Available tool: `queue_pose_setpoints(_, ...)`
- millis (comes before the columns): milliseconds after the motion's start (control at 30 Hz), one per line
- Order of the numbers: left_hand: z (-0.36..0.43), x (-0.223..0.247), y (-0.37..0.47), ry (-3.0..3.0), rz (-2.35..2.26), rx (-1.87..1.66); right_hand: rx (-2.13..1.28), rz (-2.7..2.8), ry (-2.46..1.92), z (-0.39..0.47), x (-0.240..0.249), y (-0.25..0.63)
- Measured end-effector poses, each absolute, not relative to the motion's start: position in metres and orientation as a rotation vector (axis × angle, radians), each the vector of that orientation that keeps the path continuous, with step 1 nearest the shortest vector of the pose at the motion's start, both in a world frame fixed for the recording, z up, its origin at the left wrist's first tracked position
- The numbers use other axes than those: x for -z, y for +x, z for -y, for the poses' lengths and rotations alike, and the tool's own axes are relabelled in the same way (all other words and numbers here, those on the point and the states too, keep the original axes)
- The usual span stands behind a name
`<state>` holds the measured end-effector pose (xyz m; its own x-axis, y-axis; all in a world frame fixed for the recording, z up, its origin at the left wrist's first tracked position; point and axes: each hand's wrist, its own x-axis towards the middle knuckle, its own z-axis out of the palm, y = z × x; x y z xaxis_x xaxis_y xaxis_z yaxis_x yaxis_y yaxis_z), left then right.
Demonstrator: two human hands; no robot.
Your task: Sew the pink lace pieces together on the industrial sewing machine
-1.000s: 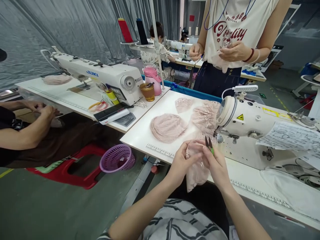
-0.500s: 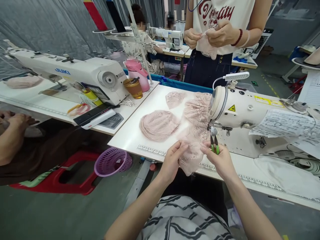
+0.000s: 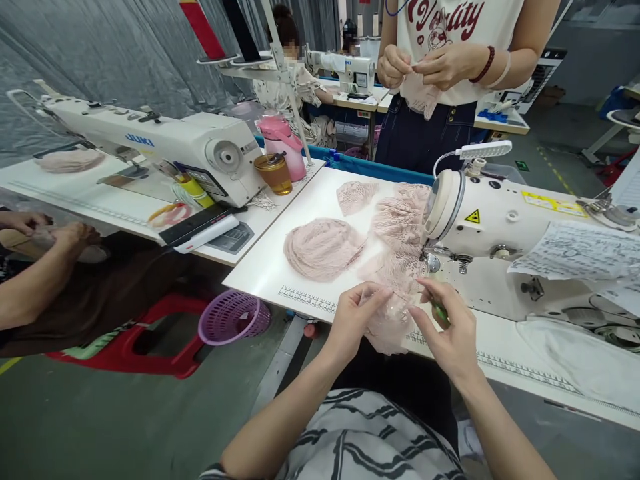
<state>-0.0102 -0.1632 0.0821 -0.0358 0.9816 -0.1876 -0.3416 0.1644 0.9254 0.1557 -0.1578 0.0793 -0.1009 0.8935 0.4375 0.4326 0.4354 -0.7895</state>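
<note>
My left hand pinches the edge of a sheer pale pink lace piece at the table's front edge. In my right hand sit thread snips with green handles, mostly hidden by the fingers. Its thumb and forefinger are apart, just right of the lace. Gathered pink lace leads up to the needle area of the sewing machine. To the left lie a round pile of pink fabric and a small lace piece.
A co-worker stands across the table, holding pink fabric. Another machine, an amber cup and a pink jug stand left. A purple basket and red stool are below. White fabric lies right.
My right hand has come off the lace and risen slightly; the snips have turned back into its palm. My left hand still pinches the lace. The view has shifted a little.
</note>
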Motion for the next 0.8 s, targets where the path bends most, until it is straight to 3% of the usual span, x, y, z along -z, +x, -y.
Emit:
queue_pose_setpoints(167, 0.1641, -0.082, -0.0091, 0.887, -1.111, -1.276, -0.453, 1.77, -1.08, 0.1614, -0.0787, 0.1559)
queue_pose_setpoints(633, 0.1647, -0.0893, -0.0084, 1.186, -1.284, -1.266, -0.773, 1.468, -1.15, 0.1554, -0.0843, 0.1546)
queue_pose_setpoints(800, 0.1649, -0.0892, -0.0089, 1.214, -1.278, -1.266, -0.699, 1.639, -1.078, 0.1549, -0.081, 0.1545)
